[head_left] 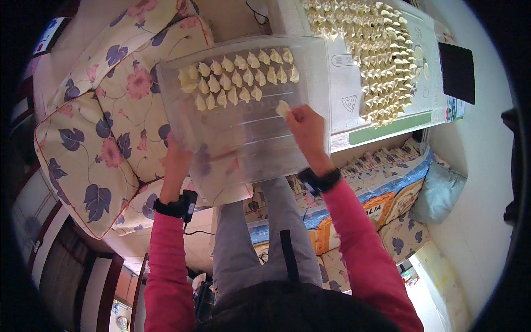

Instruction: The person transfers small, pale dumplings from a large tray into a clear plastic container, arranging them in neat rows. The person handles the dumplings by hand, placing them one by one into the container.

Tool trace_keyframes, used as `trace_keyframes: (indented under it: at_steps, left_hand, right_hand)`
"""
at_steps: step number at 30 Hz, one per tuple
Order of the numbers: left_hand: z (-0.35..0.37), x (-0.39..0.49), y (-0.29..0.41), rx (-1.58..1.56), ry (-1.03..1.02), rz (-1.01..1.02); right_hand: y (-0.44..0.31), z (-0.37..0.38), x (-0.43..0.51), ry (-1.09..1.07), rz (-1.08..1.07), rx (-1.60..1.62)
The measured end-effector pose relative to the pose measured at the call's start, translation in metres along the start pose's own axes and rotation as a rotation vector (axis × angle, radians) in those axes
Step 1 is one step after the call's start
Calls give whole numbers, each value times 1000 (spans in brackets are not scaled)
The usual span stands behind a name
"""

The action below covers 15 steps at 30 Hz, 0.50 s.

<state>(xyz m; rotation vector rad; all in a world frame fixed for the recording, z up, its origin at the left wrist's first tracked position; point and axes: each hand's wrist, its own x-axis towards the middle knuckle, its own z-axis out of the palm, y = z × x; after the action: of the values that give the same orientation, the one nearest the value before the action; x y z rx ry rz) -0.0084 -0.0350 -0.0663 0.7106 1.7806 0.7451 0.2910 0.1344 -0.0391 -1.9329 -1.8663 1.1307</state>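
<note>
A clear plastic tray [265, 159] lies before me, tilted a little in view, with dumplings [236, 79] in three rows on its far part. My left hand [176, 155] holds the tray at its left side, the fingers partly hidden by the edge. Between the fingertips of my right hand [305, 120] is a single dumpling [283, 108], above the right part of the tray, near the end of the shortest row. To the right, a white table surface [342, 112] with printed drawings carries many more dumplings [386, 74] in close rows.
A flower-patterned sofa [120, 124] stands at the left. A dark flat panel [457, 72] is at the table's right end. Below the table are a patterned seat cover [373, 174] and a light blue cushion [437, 193]. A cable [199, 232] hangs near my left wrist.
</note>
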Motion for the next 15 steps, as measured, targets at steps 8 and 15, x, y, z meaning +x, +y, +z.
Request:
trace_keyframes:
  at_steps: [8, 15]
  left_hand:
    - [4, -6, 28, 78, 25, 34]
    - [6, -1, 21, 77, 50, 121]
  right_hand:
    - [6, 87, 46, 65, 96, -267]
    - [6, 93, 53, 98, 86, -302]
